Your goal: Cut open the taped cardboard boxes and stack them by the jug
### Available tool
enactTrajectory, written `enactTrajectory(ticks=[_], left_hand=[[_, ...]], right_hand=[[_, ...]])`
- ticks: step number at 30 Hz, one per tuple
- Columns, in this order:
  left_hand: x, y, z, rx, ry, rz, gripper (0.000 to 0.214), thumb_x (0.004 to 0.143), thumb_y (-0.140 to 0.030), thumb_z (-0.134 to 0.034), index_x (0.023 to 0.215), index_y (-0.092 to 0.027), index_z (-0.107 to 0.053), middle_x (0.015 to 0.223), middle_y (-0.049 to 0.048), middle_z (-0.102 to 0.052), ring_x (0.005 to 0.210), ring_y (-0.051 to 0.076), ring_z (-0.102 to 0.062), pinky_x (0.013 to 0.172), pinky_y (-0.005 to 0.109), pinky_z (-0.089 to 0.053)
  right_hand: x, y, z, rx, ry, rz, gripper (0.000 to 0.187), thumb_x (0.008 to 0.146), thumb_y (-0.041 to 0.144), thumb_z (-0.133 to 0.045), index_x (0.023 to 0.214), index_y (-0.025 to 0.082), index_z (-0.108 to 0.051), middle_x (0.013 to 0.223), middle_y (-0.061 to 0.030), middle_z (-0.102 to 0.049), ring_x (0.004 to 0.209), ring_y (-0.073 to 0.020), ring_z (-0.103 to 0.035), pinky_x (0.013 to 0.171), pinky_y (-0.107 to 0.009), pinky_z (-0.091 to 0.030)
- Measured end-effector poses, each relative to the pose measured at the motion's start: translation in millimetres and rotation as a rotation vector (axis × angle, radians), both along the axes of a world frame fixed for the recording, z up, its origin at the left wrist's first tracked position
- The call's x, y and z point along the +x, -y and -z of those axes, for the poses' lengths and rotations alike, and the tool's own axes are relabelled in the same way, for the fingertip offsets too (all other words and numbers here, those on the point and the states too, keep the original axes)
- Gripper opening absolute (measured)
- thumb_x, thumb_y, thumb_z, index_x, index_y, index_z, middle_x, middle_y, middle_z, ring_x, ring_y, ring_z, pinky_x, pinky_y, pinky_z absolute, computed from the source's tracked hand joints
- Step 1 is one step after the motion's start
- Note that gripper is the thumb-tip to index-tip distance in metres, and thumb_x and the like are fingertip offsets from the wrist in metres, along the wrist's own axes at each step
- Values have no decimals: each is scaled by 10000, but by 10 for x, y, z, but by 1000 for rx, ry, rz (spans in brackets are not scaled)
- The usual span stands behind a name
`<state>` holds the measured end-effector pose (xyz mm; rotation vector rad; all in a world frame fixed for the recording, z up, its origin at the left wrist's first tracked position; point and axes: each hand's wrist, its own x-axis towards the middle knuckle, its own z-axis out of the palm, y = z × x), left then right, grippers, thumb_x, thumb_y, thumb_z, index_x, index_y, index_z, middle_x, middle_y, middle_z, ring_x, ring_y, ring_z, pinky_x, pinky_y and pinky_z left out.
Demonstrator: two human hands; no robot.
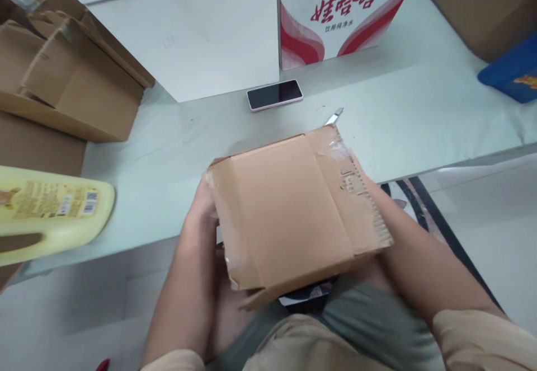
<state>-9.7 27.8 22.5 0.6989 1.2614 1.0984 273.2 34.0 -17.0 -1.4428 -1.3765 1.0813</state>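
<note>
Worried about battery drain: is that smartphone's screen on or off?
Looks off: the smartphone's screen is uniformly dark, with nothing lit.

Phone [274,95] on table [168,153], behind carton [289,209]; jug [54,206] left of carton

An indoor packing or storage area, it seems: an open cardboard carton [100,85] and a Wahaha drinking-water box [348,29] share a pale-green table [419,108].
</note>
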Motion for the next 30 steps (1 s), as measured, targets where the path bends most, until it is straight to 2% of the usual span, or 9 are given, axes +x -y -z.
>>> enactTrajectory(ticks=[6,12,15,19,23,24,26,28,30], left_hand=[[-149,-21,114,-245,176,21,141,795,-310,-724,717,-193,-705,640,73,-703,740,277,-763,642,379,-652],[-232,-27,153,-80,221,-65,273,860,-459,-666,816,-197,-729,815,113,-777,1007,328,-779,808,435,-673],[-182,37,115,23,254,-29,400,817,-585,-709,929,-203,-737,957,129,-797,1124,356,-750,874,463,-662],[-149,62,106,1,166,58,424,589,-280,-939,946,-175,-737,933,118,-806,968,344,-790,841,420,-673],[-233,-92,73,216,252,-223,220,795,-259,-796,991,-190,-725,1002,81,-810,1051,255,-777,969,369,-638],[-250,-140,66,257,284,-291,155,864,-279,-731,995,-197,-720,1025,81,-809,1109,242,-761,1004,367,-623],[-244,-215,69,281,341,-355,162,950,-327,-629,992,-196,-716,1058,96,-806,1207,239,-722,1042,374,-603],[-179,-251,94,252,377,-337,190,960,-349,-623,988,-186,-717,1073,107,-799,1240,249,-705,1046,368,-596],[-82,-250,121,209,394,-285,176,924,-336,-682,1001,-181,-717,1084,102,-793,1211,253,-715,1031,361,-595]], right_hand=[[5,2,-37,-112,-396,23,467,788,692,-671,924,246,-702,746,-1,-704,660,-167,-669,624,-316,-579],[-60,6,-18,-172,-453,-125,493,652,556,-877,992,228,-737,896,-23,-784,857,-215,-741,818,-359,-617],[-152,21,-12,-138,-482,-11,460,683,551,-850,988,231,-725,851,-22,-780,821,-222,-741,780,-372,-618],[-19,-71,-11,-54,-418,157,361,733,505,-812,954,241,-706,821,-5,-755,741,-177,-712,704,-317,-597],[394,-170,-57,136,-402,432,302,771,509,-753,841,229,-661,771,11,-707,612,-95,-623,553,-212,-500],[447,-152,-67,131,-416,426,325,765,528,-747,849,227,-661,768,11,-705,580,-85,-597,513,-203,-469],[409,-48,-74,6,-422,221,420,723,593,-768,891,221,-669,773,3,-714,542,-87,-573,470,-212,-443],[205,113,-67,-155,-386,-69,516,660,648,-818,881,208,-664,713,-6,-704,520,-113,-581,461,-244,-459],[-38,265,-71,-224,-362,-150,542,631,672,-846,804,204,-634,601,6,-642,472,-124,-554,433,-264,-454]])
